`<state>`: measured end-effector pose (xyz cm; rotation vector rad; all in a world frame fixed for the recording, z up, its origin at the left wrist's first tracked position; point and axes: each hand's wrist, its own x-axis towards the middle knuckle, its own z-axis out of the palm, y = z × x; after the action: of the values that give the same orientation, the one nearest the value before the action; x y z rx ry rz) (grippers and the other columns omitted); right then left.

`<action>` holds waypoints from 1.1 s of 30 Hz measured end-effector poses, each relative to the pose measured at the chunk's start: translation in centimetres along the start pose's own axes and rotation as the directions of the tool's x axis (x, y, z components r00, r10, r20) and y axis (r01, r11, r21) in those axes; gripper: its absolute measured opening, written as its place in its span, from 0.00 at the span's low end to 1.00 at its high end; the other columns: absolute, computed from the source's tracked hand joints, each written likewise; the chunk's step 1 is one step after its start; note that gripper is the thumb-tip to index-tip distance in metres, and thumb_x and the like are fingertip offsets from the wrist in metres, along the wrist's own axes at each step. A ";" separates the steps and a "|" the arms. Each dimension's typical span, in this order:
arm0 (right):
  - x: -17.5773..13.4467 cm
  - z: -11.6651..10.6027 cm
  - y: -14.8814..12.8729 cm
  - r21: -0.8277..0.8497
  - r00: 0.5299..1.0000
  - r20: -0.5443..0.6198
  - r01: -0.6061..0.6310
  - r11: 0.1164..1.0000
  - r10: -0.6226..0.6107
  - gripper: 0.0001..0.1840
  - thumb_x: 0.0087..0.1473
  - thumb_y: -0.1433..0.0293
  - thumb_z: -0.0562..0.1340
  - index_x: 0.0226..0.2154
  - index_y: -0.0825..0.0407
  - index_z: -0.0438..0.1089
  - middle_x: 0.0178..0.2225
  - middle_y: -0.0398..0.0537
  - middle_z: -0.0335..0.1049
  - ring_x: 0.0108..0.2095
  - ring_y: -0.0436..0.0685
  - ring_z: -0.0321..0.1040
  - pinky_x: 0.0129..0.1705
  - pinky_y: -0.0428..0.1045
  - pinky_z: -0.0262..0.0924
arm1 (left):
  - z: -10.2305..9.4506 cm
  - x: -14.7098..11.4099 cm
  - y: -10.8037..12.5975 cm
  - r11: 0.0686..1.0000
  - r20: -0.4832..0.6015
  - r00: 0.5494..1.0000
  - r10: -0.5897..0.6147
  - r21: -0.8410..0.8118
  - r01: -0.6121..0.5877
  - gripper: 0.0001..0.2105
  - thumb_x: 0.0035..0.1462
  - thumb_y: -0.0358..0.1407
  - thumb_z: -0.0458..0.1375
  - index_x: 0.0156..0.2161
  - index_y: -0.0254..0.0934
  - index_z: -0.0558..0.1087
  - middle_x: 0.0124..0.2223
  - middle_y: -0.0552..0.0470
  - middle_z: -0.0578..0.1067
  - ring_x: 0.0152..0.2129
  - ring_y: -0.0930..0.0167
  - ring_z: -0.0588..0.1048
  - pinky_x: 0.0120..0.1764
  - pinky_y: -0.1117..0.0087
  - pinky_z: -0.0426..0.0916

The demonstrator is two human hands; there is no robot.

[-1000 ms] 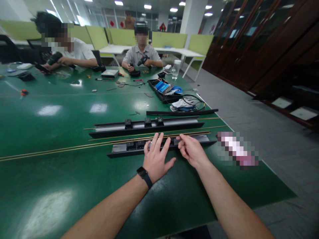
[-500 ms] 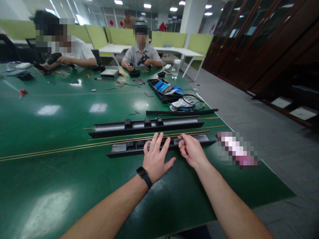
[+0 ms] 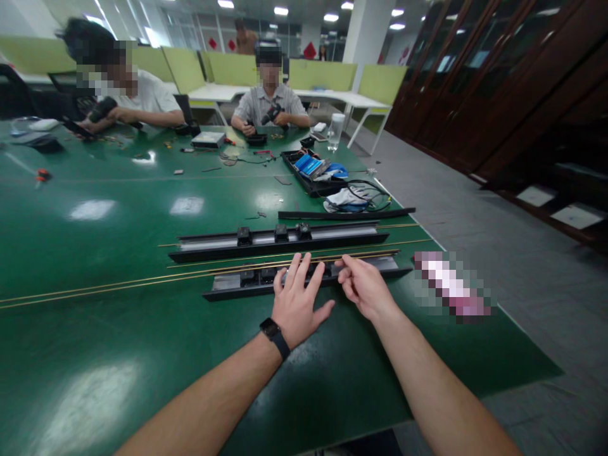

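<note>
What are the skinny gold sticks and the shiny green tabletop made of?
Gold sticks: probably metal, perhaps brass, polished-looking; they gleam yellow. Green tabletop: smooth and glossy, with bright reflections; maybe a plastic or rubber covering, but I can't tell which.

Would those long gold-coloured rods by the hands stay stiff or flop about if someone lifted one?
The gold-coloured rods would probably flex somewhat, being very thin for their length, yet their nearly straight lines suggest springiness rather than floppiness. Being so slender, each is likely light.
</note>
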<state>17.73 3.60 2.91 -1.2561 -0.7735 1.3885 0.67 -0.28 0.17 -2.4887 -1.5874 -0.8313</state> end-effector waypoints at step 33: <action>0.2 0.1 -0.1 0.052 0.998 -0.069 0.001 0.999 0.003 0.13 0.60 0.59 0.61 0.34 0.54 0.67 0.16 0.40 0.67 0.07 0.44 0.51 0.07 0.39 0.38 | -0.2 0.0 0.0 1.000 -0.001 1.000 -0.002 0.009 0.002 0.34 0.58 0.52 0.58 0.67 0.42 0.61 0.72 0.43 0.52 0.69 0.55 0.49 0.62 0.49 0.50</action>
<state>17.73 3.81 2.99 -1.2572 -0.6850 1.3509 0.61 -0.31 0.31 -2.4807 -1.5903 -0.8237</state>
